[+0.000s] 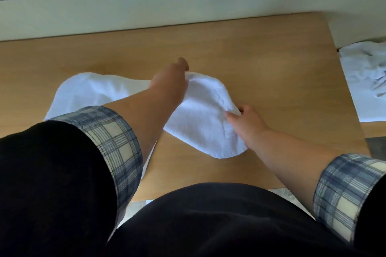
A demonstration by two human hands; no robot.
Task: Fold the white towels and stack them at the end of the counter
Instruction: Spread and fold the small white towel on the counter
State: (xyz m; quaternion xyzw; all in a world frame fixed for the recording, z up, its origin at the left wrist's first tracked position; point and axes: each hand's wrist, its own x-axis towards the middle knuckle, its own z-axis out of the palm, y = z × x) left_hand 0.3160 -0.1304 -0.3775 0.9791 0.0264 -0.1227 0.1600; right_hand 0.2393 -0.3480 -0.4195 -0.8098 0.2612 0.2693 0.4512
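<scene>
On counter [271, 58], right hand [247, 122] pinches towel [200, 110].

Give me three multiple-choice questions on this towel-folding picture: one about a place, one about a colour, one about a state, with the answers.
1. Where do the crumpled white towels lie?
A. At the right edge of the view
B. At the counter's left end
C. Under the left arm

2. What colour is the counter?
A. Black
B. Light wood brown
C. Red

3. What is the right hand doing?
A. Lying flat on the wood
B. Pinching the white towel at its edge
C. Hanging in the air, holding nothing

Answers: 1 A, they sit past the counter's right end; 2 B, pale brown wood shows all round the towel; 3 B, thumb and fingers close on the towel's right edge.
</scene>
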